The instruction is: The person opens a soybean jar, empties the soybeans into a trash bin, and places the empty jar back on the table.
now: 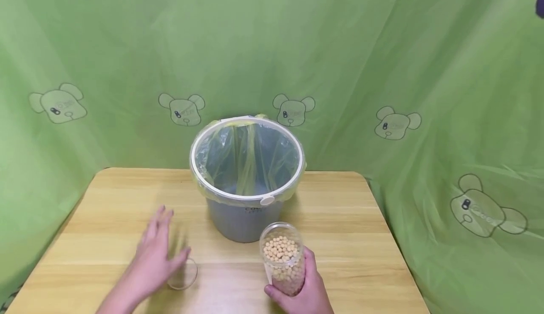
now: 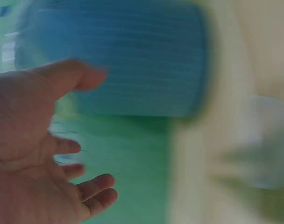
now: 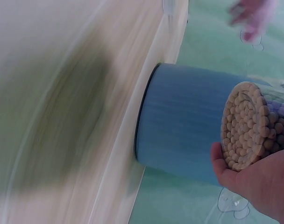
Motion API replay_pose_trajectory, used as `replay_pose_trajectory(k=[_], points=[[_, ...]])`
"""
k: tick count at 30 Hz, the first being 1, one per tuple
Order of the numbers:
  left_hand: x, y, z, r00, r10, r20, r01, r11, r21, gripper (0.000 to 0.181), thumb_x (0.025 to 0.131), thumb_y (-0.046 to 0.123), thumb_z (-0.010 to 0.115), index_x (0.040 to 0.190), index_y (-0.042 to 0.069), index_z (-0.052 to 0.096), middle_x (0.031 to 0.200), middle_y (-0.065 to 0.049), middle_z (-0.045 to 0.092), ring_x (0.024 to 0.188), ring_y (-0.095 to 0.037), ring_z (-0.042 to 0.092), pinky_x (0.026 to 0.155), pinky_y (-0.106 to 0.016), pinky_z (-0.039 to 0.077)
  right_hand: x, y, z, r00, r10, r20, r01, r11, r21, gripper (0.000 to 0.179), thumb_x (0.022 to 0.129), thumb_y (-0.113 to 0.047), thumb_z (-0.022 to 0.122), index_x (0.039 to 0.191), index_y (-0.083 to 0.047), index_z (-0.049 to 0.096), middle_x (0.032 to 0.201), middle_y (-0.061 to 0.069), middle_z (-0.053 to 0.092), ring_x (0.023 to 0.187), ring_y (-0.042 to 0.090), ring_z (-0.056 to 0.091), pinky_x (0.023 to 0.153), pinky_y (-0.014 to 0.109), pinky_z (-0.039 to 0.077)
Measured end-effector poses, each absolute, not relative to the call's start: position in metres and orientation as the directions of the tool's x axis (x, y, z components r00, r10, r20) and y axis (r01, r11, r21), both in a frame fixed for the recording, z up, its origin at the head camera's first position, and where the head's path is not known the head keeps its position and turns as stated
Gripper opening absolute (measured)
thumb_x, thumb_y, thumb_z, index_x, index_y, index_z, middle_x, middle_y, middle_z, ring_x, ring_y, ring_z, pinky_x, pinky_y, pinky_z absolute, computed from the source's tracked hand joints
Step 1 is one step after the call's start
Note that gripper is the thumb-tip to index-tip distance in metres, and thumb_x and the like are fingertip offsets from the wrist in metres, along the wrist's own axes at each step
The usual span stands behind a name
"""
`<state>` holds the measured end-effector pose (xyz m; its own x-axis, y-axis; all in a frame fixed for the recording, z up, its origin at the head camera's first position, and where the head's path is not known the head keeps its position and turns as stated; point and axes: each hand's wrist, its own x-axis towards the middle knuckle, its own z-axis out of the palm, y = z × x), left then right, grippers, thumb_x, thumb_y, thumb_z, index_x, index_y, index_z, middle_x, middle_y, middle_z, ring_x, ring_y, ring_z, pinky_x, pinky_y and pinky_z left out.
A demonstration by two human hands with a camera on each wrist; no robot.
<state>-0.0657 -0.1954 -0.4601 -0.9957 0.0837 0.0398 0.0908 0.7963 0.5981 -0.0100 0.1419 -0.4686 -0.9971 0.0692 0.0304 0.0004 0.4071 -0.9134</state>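
Note:
My right hand grips a clear plastic jar, its fingers and thumb round the lower part. Small round tan beans or beads fill much of the jar, and its top is uncovered. In the right wrist view, the jar's base appears raised off the table. My left hand hovers over the left of the table, fingers extended and thumb apart, holding nothing. Beneath its thumb lies a clear round lid, partly hidden by the hand. The left wrist view is blurred.
A grey-blue bucket stands at the table's back middle, lined with a thin yellowish bag under its white rim. Behind the wooden table hangs a green curtain printed with bear faces.

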Motion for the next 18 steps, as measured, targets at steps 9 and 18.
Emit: replay_pose_trajectory(k=[9, 18], points=[[-0.12, -0.178, -0.355, -0.972, 0.118, 0.203, 0.228, 0.679, 0.697, 0.105, 0.103, 0.058, 0.067, 0.175, 0.008, 0.01, 0.183, -0.001, -0.02, 0.167, -0.054, 0.009, 0.123, -0.085, 0.023, -0.015, 0.154, -0.466, -0.993, 0.111, -0.038, 0.082, 0.427, -0.9, 0.106, 0.068, -0.026, 0.105, 0.153, -0.013, 0.043, 0.142, 0.01, 0.069, 0.131, 0.029, 0.067, 0.109, 0.037, 0.053], [-0.16, -0.144, -0.358, -0.967, 0.233, 0.103, 0.253, 0.837, 0.485, 0.143, 0.084, 0.095, 0.055, 0.172, -0.002, -0.003, 0.182, -0.019, -0.012, 0.171, -0.04, -0.01, 0.138, -0.068, 0.007, -0.036, 0.193, -0.433, -0.991, 0.108, 0.073, -0.008, 0.509, -0.861, 0.104, 0.073, -0.025, 0.102, 0.155, -0.008, 0.041, 0.148, 0.021, 0.064, 0.134, 0.044, 0.065, 0.114, 0.07, 0.053]])
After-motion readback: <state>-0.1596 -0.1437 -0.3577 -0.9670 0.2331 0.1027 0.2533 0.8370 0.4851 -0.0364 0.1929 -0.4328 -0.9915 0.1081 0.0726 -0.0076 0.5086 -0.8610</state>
